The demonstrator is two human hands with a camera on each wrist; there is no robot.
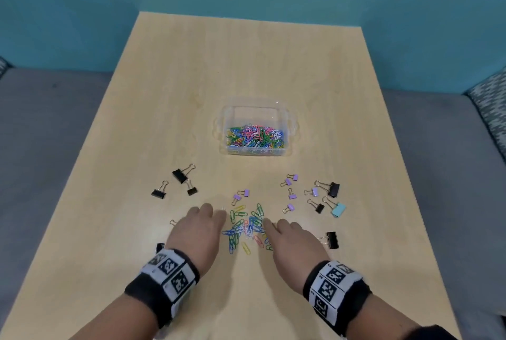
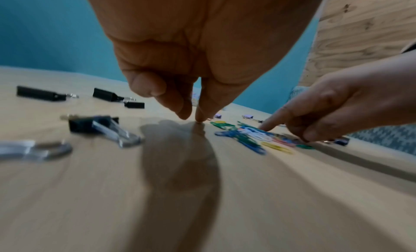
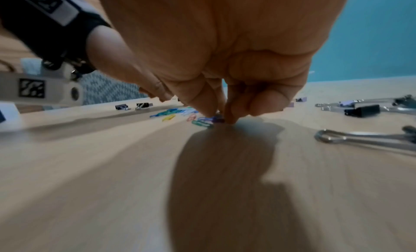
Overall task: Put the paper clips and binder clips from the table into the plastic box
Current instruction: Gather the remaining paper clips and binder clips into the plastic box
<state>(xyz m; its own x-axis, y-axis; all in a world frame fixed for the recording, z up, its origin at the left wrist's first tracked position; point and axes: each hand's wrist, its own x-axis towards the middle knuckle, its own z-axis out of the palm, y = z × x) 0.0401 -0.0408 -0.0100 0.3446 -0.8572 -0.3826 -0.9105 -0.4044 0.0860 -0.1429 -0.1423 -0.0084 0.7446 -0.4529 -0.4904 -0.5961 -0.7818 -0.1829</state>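
Observation:
A clear plastic box [image 1: 228, 118] stands mid-table and holds several coloured paper clips. Nearer me, a loose pile of paper clips [image 1: 246, 226] lies between my hands. My left hand [image 1: 219, 213] is at the pile's left edge. Its fingertips [image 2: 200, 118] point down and touch the bare table, with nothing seen between them. My right hand [image 1: 267, 223] is at the pile's right edge. Its finger and thumb [image 3: 231, 117] close on a blue clip [image 3: 215, 119] against the table. Black binder clips [image 1: 180, 175] lie to the left, and purple binder clips [image 1: 291, 194] to the right.
More black binder clips [image 1: 332, 189] and one light blue binder clip [image 1: 338, 209] lie at the right. Another black binder clip [image 1: 331, 239] lies beside my right wrist, and one [image 1: 159, 247] by my left wrist. Grey cushions flank the table, and a teal wall stands behind it.

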